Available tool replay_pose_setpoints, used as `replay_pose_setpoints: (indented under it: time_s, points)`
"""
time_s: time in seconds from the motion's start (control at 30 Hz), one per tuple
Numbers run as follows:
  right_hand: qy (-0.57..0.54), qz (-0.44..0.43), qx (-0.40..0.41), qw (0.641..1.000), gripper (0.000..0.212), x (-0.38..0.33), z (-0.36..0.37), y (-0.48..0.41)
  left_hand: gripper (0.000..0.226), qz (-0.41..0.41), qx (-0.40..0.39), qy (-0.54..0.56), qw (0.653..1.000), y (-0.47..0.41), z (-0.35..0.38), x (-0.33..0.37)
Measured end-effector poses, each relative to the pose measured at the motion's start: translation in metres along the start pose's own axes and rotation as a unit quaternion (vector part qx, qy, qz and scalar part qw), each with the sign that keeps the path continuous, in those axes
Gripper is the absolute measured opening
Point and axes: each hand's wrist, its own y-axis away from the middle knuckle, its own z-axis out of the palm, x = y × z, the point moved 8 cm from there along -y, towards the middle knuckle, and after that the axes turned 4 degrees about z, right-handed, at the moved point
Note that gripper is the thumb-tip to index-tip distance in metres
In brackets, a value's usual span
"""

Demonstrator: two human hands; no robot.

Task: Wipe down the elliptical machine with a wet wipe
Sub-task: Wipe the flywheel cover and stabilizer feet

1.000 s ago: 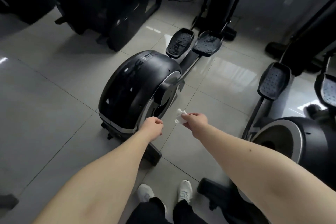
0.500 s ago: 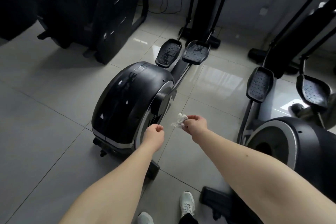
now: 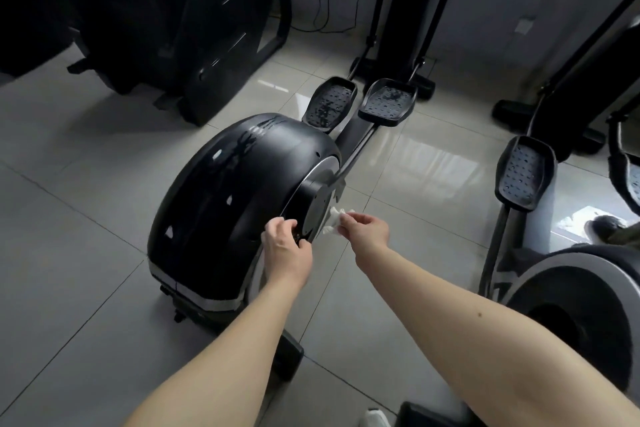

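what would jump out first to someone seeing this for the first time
The big glossy black flywheel housing of the elliptical machine dominates the centre of the tiled floor, with two foot pedals stretching away behind it. Just in front, two bare forearms reach in: the right hand pinches a crumpled white wet wipe beside the housing's side disc, and the left hand rests against its edge. A second elliptical stands at the right.

Bare forearms, no sleeves; small mole on right forearm (image 3: pixel 480 314); white shoe (image 3: pixel 375 418).
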Motion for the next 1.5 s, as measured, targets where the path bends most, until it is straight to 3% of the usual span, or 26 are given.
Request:
replay_pose_setpoints:
  time_s: [0.17, 0.3, 0.47, 0.63, 0.77, 0.97, 1.13, 1.27, 1.37, 1.5]
  points:
    - [-0.013, -0.101, -0.012, 0.995, 0.006, 0.016, 0.028, -0.076, 0.054, 0.121, 0.128, -0.048, 0.983, -0.041, 0.049, -0.022]
    - [-0.069, -0.23, -0.05, 0.97, 0.006, 0.019, 0.055, -0.116, 0.054, 0.227, 0.233, -0.079, 0.943, -0.052, 0.064, -0.039]
    - [-0.139, -0.374, -0.074, 0.914, 0.003, 0.034, 0.075, -0.129, 0.059, 0.326, 0.305, -0.128, 0.885, -0.051, 0.076, -0.056]
    - [-0.163, -0.5, -0.128, 0.841, 0.005, 0.084, 0.079, -0.11, 0.049, 0.407, 0.362, -0.158, 0.824, -0.048, 0.08, -0.064]
    - [-0.127, -0.517, -0.125, 0.837, 0.01, 0.102, 0.079, -0.109, 0.054, 0.408, 0.347, -0.136, 0.833, -0.04, 0.089, -0.079]
    - [-0.132, -0.516, -0.07, 0.843, 0.015, 0.015, 0.082, -0.103, 0.059, 0.405, 0.332, -0.105, 0.845, -0.04, 0.085, -0.078]
    - [-0.093, -0.605, -0.092, 0.786, 0.01, 0.072, 0.089, -0.069, 0.064, 0.393, 0.331, -0.067, 0.855, -0.041, 0.085, -0.084]
    - [-0.111, -0.573, -0.093, 0.807, 0.011, 0.06, 0.079, -0.083, 0.062, 0.397, 0.331, -0.074, 0.853, -0.035, 0.089, -0.087]
    - [-0.142, -0.493, -0.061, 0.857, 0.017, 0.023, 0.083, -0.125, 0.06, 0.399, 0.339, -0.069, 0.849, -0.039, 0.092, -0.085]
    - [-0.151, -0.398, -0.054, 0.903, 0.02, 0.051, 0.087, -0.175, 0.07, 0.386, 0.358, -0.058, 0.848, -0.036, 0.107, -0.092]
